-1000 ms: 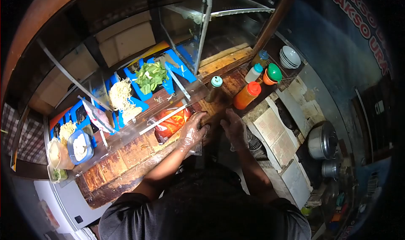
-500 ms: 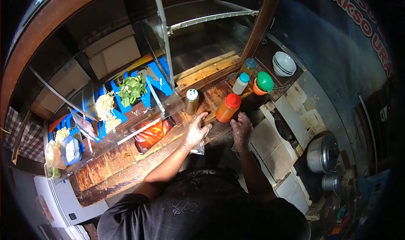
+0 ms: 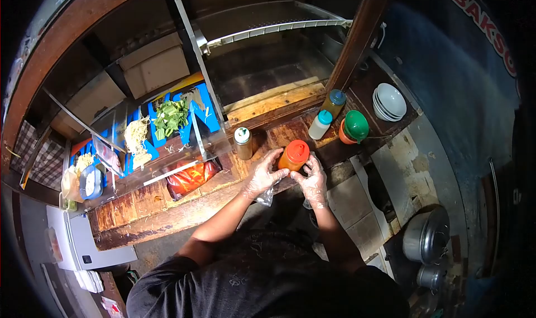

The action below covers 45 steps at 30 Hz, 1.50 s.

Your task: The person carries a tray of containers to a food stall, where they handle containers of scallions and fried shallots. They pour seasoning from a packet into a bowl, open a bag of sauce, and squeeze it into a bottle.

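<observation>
Both hands wear clear plastic gloves. My left hand [image 3: 266,177] curves round the left side of an orange squeeze bottle with a red cap [image 3: 294,154]. On the bottle's right side, my right hand [image 3: 311,181] presses its fingers against it, and the two thumbs nearly meet in front. Left of the hands stands a brown sauce bottle with a white cap [image 3: 243,144]. Behind and to the right are a white bottle with a teal cap [image 3: 319,126] and a yellowish bottle with a blue cap [image 3: 334,102].
An orange container with a green bowl or scoop [image 3: 355,126] and stacked white bowls [image 3: 389,102] stand at the right. Leafy greens [image 3: 171,118], noodles [image 3: 136,136] and a red bag [image 3: 191,178] lie left. Metal pots [image 3: 426,235] stand at the lower right.
Both hands have closed in on the red-capped bottle, my right hand moving up and left from its place beside it. The bottle now appears more upright and slightly further left. The camera view has shifted.
</observation>
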### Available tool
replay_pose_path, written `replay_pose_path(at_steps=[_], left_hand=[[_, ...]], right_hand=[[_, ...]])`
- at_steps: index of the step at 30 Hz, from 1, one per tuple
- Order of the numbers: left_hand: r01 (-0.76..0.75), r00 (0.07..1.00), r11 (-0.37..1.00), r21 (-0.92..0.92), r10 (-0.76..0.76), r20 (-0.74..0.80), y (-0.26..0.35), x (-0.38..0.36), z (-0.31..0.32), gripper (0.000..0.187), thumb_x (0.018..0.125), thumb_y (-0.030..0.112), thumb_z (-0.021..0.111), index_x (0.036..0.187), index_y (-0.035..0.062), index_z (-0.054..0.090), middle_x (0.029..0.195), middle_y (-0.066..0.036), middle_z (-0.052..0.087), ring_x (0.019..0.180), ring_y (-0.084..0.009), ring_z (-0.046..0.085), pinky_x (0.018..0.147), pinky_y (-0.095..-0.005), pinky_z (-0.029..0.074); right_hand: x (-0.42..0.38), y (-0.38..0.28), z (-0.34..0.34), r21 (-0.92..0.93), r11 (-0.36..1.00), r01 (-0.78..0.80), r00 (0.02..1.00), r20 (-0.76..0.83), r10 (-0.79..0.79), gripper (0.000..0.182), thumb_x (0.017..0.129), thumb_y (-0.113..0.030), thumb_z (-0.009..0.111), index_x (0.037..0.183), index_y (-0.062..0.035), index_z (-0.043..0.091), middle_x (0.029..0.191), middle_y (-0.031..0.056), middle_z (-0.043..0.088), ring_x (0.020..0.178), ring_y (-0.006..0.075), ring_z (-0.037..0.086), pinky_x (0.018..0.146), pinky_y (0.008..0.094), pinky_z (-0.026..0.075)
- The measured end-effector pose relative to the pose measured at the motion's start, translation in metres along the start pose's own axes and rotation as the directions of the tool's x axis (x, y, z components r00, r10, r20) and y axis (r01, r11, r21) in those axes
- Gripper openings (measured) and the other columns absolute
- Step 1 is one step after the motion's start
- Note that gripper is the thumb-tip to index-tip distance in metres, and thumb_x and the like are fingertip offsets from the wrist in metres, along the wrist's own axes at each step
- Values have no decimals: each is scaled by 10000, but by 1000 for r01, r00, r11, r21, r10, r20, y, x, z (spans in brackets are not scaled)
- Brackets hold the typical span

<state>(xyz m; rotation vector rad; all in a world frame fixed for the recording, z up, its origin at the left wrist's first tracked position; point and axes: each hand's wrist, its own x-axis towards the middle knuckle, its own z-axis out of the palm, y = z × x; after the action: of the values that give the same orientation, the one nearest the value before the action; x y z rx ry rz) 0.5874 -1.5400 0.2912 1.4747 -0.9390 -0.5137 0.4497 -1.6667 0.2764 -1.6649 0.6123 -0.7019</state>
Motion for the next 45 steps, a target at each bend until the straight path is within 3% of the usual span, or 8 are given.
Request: replay_pose_path(at_steps=[9, 13, 19, 20, 23, 33, 39, 45], left_hand=[[-3, 988, 979, -204, 34, 148, -2, 13, 0, 741, 823, 229, 797, 1413, -16, 422, 1348, -112, 536, 1244, -178, 505, 1069, -347, 409], [19, 991, 967, -253, 16, 136, -6, 12, 0, 767, 813, 221, 807, 1424, -22, 412, 1355, -119, 538, 1236, -173, 510, 1070, -346, 407], [83, 987, 953, -291, -38, 156, -5, 7, -2, 740, 813, 195, 803, 1415, -16, 428, 1332, -119, 555, 1211, -170, 526, 1051, -334, 420], [121, 979, 956, -267, -71, 192, -7, 6, -5, 738, 819, 110, 791, 1429, -30, 400, 1399, -137, 500, 1277, -212, 495, 1085, -367, 399], [29, 987, 979, -202, 4, 161, -20, -4, -12, 731, 821, 97, 786, 1427, -38, 399, 1403, -140, 491, 1280, -215, 487, 1088, -364, 393], [73, 997, 936, -344, -78, 0, -20, -74, -53, 711, 830, 80, 770, 1428, -40, 404, 1406, -123, 488, 1279, -195, 477, 1100, -359, 381], [98, 985, 949, -301, -137, -109, 4, -114, -88, 718, 839, 102, 768, 1434, -42, 393, 1407, -146, 487, 1292, -196, 464, 1107, -346, 366], [11, 985, 997, -74, -24, -173, 20, -138, -117, 684, 911, 167, 693, 1452, -53, 337, 1391, -178, 492, 1304, -228, 462, 1117, -359, 340]], right_hand=[[8, 3, 8, 205, 979, -17, 996, 84, 0, 782, 744, -43, 834, 1399, 11, 411, 1374, 128, 494, 1259, 212, 513, 1060, 359, 437], [10, -4, 6, 167, 986, -13, 990, 140, -10, 767, 751, -25, 819, 1399, -2, 412, 1381, 127, 503, 1254, 212, 519, 1052, 355, 440], [12, 9, 8, 24, 1000, 17, 988, 150, -21, 679, 722, -115, 856, 1309, -36, 524, 1182, 106, 652, 1084, 186, 625, 925, 340, 498], [10, 7, 9, 23, 1000, 16, 988, 154, -19, 679, 722, -115, 856, 1309, -36, 524, 1182, 106, 652, 1084, 186, 625, 925, 340, 498], [4, 8, 16, -48, 997, 64, 987, 150, -56, 650, 730, -127, 850, 1295, -42, 538, 1163, 106, 660, 1056, 193, 637, 915, 339, 501], [-29, 13, 63, -184, 972, 149, 948, 307, -87, 644, 714, -235, 848, 1256, -54, 552, 1133, 193, 648, 1028, 384, 630, 860, 447, 511], [-42, -28, 103, -338, 913, 229, 896, 439, -62, 622, 744, -315, 818, 1226, -34, 545, 1114, 219, 631, 1044, 416, 600, 875, 478, 488], [-51, -18, 142, -259, 897, 359, 845, 499, -193, 633, 759, -341, 799, 1212, 0, 515, 1087, 249, 604, 1015, 446, 588, 857, 501, 482]])
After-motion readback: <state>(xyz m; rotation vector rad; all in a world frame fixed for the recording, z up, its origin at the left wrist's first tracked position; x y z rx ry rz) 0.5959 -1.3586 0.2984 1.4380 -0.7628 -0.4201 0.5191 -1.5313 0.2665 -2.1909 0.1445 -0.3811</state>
